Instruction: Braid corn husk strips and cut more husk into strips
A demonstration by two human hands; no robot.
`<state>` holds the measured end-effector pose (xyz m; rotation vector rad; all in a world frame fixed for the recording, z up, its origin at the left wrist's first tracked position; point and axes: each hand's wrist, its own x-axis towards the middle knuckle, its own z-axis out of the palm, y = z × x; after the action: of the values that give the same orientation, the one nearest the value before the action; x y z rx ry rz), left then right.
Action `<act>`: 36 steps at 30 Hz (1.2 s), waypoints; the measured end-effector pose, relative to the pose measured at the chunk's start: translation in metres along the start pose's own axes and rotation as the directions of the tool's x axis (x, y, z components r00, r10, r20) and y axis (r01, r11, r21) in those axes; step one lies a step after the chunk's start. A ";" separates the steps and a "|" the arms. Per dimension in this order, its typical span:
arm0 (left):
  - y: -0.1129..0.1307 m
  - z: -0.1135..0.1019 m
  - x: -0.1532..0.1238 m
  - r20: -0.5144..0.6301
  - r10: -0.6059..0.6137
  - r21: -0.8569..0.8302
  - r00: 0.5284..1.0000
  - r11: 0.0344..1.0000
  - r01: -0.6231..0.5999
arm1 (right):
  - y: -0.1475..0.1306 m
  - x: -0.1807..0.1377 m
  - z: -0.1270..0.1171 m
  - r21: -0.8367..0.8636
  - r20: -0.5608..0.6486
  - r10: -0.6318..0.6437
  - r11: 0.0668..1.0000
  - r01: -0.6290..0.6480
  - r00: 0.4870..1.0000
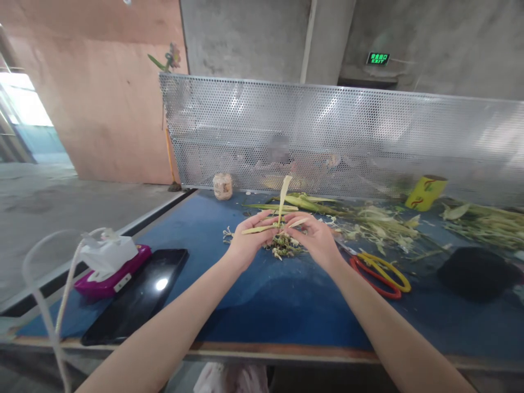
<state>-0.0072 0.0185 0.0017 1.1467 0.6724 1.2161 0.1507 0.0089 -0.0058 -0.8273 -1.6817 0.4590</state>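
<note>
Between my hands a pale yellow-green leaf strip (284,194) stands upright, its lower end at my fingertips. My left hand (252,236) is closed on a leaf strip that lies across its fingers. My right hand (311,236) pinches beside it, with another pale strip poking out past the thumb. Exactly how the strips meet is hidden by the fingers. Just below the hands lies a small heap of greenish dried plant bits (283,246). Long green leaves (307,203) lie behind the fingers.
Scissors with red and yellow handles (379,274) lie right of my right forearm. Farther right are stalks (379,224), a yellow can (426,192) and a black object (478,272). At left are a tablet (137,295) and a purple power strip (112,273). A perforated metal screen (245,120) backs the blue table.
</note>
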 end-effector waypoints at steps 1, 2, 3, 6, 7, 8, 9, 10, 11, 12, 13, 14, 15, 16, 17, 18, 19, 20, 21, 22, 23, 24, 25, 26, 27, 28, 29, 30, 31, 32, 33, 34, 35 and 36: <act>-0.001 0.000 0.001 0.008 0.019 0.036 1.000 0.999 -0.020 | 0.003 0.001 0.000 0.056 0.020 0.045 0.997 -0.046 0.999; -0.001 -0.001 0.001 0.012 0.043 0.074 0.999 0.996 -0.044 | 0.004 0.001 0.001 0.089 0.040 0.089 0.992 -0.093 0.995; -0.002 -0.001 0.002 0.011 0.067 0.115 0.998 0.991 -0.068 | 0.006 0.001 0.001 0.100 0.053 0.132 0.986 -0.136 0.990; -0.002 -0.002 0.002 0.003 0.117 0.216 0.993 0.970 -0.115 | 0.006 0.001 0.003 0.095 0.053 0.212 0.972 -0.217 0.976; -0.002 -0.001 0.002 0.003 0.126 0.239 0.992 0.963 -0.123 | 0.005 0.001 0.003 0.108 0.052 0.227 0.967 -0.232 0.972; -0.002 -0.001 0.001 0.003 0.133 0.257 0.991 0.958 -0.129 | 0.005 0.001 0.003 0.133 0.052 0.239 0.961 -0.244 0.970; -0.001 0.000 0.000 0.004 0.139 0.272 0.990 0.953 -0.135 | 0.005 0.001 0.003 0.164 0.054 0.254 0.952 -0.259 0.966; -0.001 0.000 -0.001 0.007 0.147 0.282 0.989 0.949 -0.143 | 0.005 0.001 0.004 0.195 0.055 0.274 0.940 -0.279 0.960; -0.002 0.000 -0.001 0.012 0.158 0.286 0.987 0.946 -0.155 | 0.005 0.001 0.004 0.224 0.054 0.301 0.925 -0.306 0.952; -0.002 0.000 -0.002 0.019 0.167 0.284 0.986 0.944 -0.166 | 0.005 0.001 0.004 0.250 0.052 0.333 0.908 -0.335 0.942; -0.003 0.000 -0.002 0.024 0.173 0.276 0.985 0.946 -0.173 | 0.005 0.001 0.005 0.280 0.049 0.362 0.890 -0.360 0.931; -0.004 0.000 -0.002 0.027 0.173 0.263 0.985 0.949 -0.174 | 0.006 0.001 0.005 0.317 0.045 0.388 0.868 -0.382 0.920; -0.004 0.000 -0.001 0.028 0.171 0.248 0.985 0.953 -0.172 | 0.006 0.000 0.006 0.360 0.047 0.410 0.844 -0.398 0.911; -0.005 0.000 -0.001 0.030 0.171 0.236 0.985 0.956 -0.173 | 0.005 0.000 0.007 0.406 0.052 0.426 0.817 -0.409 0.903; -0.005 0.000 -0.001 0.031 0.173 0.228 0.984 0.958 -0.175 | 0.005 -0.001 0.008 0.452 0.061 0.439 0.789 -0.417 0.896; -0.005 0.000 -0.001 0.030 0.178 0.226 0.984 0.957 -0.180 | 0.004 -0.001 0.009 0.492 0.071 0.453 0.759 -0.426 0.889; -0.004 0.000 -0.001 0.026 0.184 0.226 0.983 0.956 -0.185 | 0.003 -0.001 0.010 0.524 0.081 0.468 0.731 -0.437 0.880; -0.004 0.001 -0.001 0.016 0.187 0.226 0.982 0.956 -0.186 | 0.001 -0.001 0.011 0.550 0.088 0.481 0.707 -0.445 0.872; -0.004 0.001 -0.001 0.003 0.185 0.223 0.983 0.958 -0.181 | 0.000 -0.001 0.012 0.571 0.089 0.494 0.686 -0.451 0.865; -0.005 0.001 -0.001 -0.010 0.177 0.215 0.984 0.962 -0.170 | -0.001 0.000 0.012 0.588 0.091 0.507 0.668 -0.457 0.857; -0.005 0.001 -0.001 -0.022 0.167 0.202 0.986 0.966 -0.159 | -0.001 0.000 0.013 0.597 0.101 0.516 0.652 -0.467 0.850; -0.006 0.001 0.000 -0.032 0.156 0.184 0.987 0.972 -0.148 | -0.001 0.000 0.013 0.598 0.122 0.520 0.641 -0.481 0.845; -0.007 0.001 0.000 -0.043 0.148 0.166 0.988 0.976 -0.139 | -0.001 -0.001 0.014 0.590 0.151 0.521 0.635 -0.499 0.840; -0.008 0.001 0.001 -0.055 0.138 0.148 0.989 0.981 -0.128 | 0.000 -0.001 0.015 0.571 0.186 0.519 0.634 -0.522 0.834; -0.009 0.000 0.002 -0.071 0.132 0.134 0.989 0.983 -0.121 | 0.001 -0.002 0.015 0.541 0.225 0.513 0.641 -0.544 0.828; -0.009 -0.001 0.003 -0.089 0.132 0.124 0.987 0.985 -0.120 | 0.003 -0.003 0.016 0.502 0.256 0.505 0.659 -0.560 0.824; -0.009 -0.002 0.004 -0.107 0.137 0.122 0.985 0.985 -0.124 | 0.004 -0.004 0.016 0.444 0.283 0.495 0.692 -0.569 0.822; -0.009 -0.003 0.004 -0.121 0.147 0.125 0.982 0.983 -0.132 | 0.005 -0.005 0.016 0.365 0.296 0.480 0.743 -0.562 0.826; -0.008 -0.004 0.005 -0.130 0.159 0.133 0.979 0.981 -0.141 | 0.005 -0.006 0.016 0.260 0.294 0.451 0.810 -0.525 0.842; -0.007 -0.004 0.005 -0.136 0.165 0.142 0.977 0.979 -0.146 | 0.005 -0.008 0.016 0.134 0.277 0.401 0.884 -0.449 0.873; -0.007 -0.005 0.005 -0.140 0.165 0.150 0.976 0.978 -0.144 | 0.005 -0.009 0.015 -0.007 0.251 0.327 0.942 -0.336 0.911; -0.006 -0.006 0.005 -0.142 0.157 0.156 0.977 0.979 -0.134 | 0.004 -0.009 0.014 -0.148 0.234 0.238 0.967 -0.208 0.943; -0.005 -0.006 0.005 -0.146 0.146 0.159 0.979 0.980 -0.123 | 0.003 -0.010 0.013 -0.265 0.234 0.152 0.960 -0.087 0.960; -0.004 -0.007 0.005 -0.152 0.136 0.159 0.979 0.981 -0.112 | 0.001 -0.010 0.012 -0.353 0.250 0.092 0.936 0.002 0.964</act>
<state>-0.0103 0.0254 -0.0033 1.2374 0.8368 1.3952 0.1411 0.0037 -0.0171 -1.1048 -2.0314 0.3121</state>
